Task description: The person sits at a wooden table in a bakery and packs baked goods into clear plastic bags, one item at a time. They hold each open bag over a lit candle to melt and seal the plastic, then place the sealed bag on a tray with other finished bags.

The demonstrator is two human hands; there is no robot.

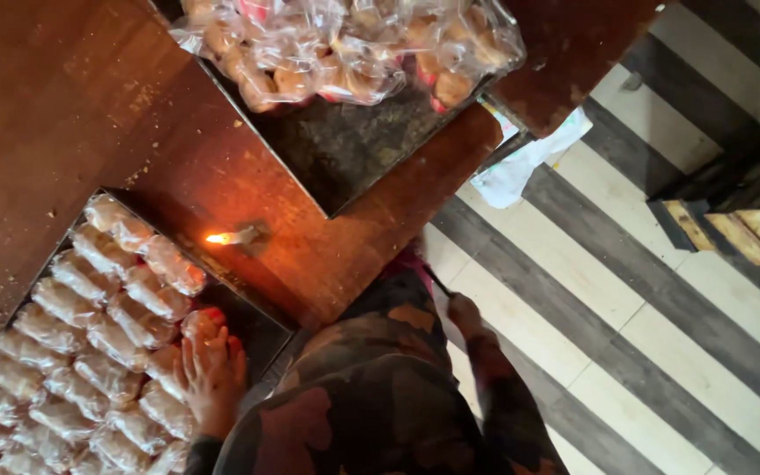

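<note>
Left hand [213,374] flat on glossy wrapped buns [90,343] (right hand [464,310] grip unclear).

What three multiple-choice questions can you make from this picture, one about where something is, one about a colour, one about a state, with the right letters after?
1. Where does the left hand rest?
A. On wrapped packets in the lower tray
B. On the striped floor
C. On the candle

2. What colours are the floor stripes?
A. Red and blue
B. Cream and dark grey
C. Green and white

3. What state is the small candle on the wooden table in?
A. Unlit
B. Lit
C. Lying on the floor

Answers:
1 A, the fingers lie on a packet at the tray's right end.
2 B, pale and dark grey bands alternate.
3 B, a bright flame shows at its left end, lighting the wood around it.
</note>
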